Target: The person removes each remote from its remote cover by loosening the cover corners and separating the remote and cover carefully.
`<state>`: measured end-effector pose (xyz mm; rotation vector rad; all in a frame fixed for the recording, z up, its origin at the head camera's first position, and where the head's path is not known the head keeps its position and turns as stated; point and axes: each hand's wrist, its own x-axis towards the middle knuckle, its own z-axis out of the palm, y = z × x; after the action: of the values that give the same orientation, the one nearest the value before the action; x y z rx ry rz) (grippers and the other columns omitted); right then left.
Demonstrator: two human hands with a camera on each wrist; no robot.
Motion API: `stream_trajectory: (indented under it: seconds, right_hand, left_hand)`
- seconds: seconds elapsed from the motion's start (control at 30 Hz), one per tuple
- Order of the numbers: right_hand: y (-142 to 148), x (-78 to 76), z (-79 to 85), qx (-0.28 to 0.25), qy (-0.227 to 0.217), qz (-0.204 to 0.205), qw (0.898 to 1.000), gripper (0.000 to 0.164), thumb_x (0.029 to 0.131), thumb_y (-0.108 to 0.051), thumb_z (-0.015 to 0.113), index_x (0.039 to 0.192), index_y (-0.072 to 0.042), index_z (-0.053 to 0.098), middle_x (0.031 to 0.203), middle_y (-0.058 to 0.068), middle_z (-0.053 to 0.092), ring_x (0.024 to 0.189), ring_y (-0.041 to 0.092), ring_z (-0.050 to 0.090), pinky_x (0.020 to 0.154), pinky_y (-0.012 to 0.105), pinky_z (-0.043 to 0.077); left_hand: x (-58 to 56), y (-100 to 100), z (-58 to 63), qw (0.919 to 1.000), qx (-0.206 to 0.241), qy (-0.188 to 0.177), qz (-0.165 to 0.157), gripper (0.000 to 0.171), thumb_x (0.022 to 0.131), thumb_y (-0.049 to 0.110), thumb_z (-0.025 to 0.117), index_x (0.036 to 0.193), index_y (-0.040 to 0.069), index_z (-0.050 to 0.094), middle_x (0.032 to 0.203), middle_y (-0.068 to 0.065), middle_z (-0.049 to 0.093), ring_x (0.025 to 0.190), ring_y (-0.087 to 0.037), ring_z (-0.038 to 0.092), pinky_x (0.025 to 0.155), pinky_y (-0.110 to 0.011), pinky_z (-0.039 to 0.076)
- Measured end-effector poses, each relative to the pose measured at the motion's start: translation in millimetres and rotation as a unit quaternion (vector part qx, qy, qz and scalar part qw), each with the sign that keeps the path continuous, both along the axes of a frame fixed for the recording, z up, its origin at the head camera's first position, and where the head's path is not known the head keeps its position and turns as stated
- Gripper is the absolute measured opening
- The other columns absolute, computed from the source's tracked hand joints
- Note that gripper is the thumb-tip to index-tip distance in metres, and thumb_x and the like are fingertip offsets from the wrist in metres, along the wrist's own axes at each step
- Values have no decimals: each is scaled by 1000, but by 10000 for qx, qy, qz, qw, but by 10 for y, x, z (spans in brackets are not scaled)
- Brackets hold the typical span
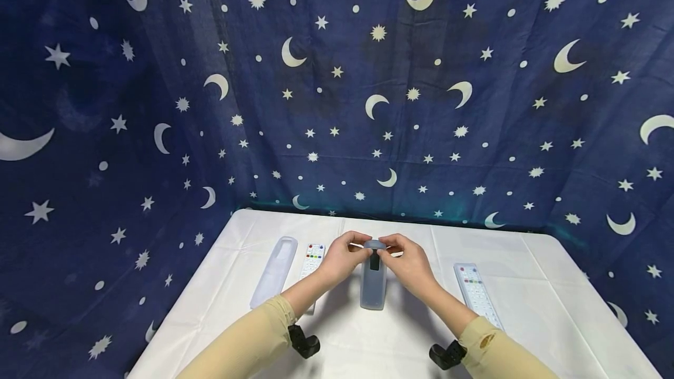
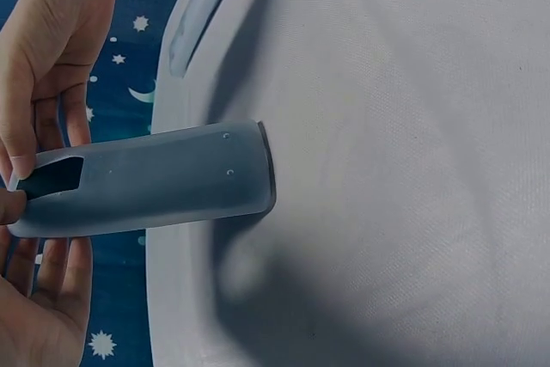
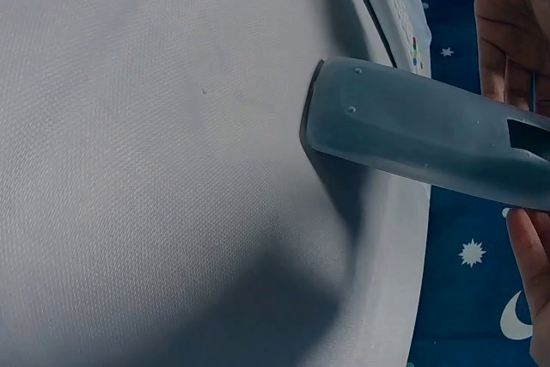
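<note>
A translucent grey-blue remote cover is held in front of me, its cut-out side facing me. Something dark shows through the cut-out near its upper end. My left hand pinches that upper end from the left with thumb and fingers. From the other side, my right hand pinches the same end. In the left wrist view the cover slants up from the table, its lower end at or close to the cloth. The right wrist view shows the cover between the fingers of both hands.
A white table lies under everything. Left of my hands are an empty clear cover and a white remote, partly hidden by my left arm. Another white remote, seemingly in a clear cover, lies right. A star-and-moon curtain hangs behind.
</note>
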<state>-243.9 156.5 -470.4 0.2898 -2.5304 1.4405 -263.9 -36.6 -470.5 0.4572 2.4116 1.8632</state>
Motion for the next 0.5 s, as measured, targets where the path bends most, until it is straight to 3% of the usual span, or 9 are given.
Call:
stream_trajectory:
  seconds: [0.3, 0.5]
  right_hand:
    - [16, 18, -3, 410, 598, -81, 9973, 19, 92, -15, 72, 111, -17, 78, 102, -7, 75, 89, 12, 71, 74, 27, 59]
    - [3, 30, -4, 555, 1169, -212, 9914, 16, 92, -11, 73, 105, -14, 80, 96, -5, 76, 83, 11, 72, 70, 27, 59]
  left_hand:
    - [11, 9, 11, 9988, -285, 393, 68, 22, 96, 18, 70, 117, 12, 72, 107, 3, 71, 102, -17, 66, 86, -35, 55]
    - [18, 10, 22, 9983, -245, 521, 79, 18, 97, 17, 68, 113, 12, 73, 105, 5, 72, 101, -14, 67, 88, -34, 55]
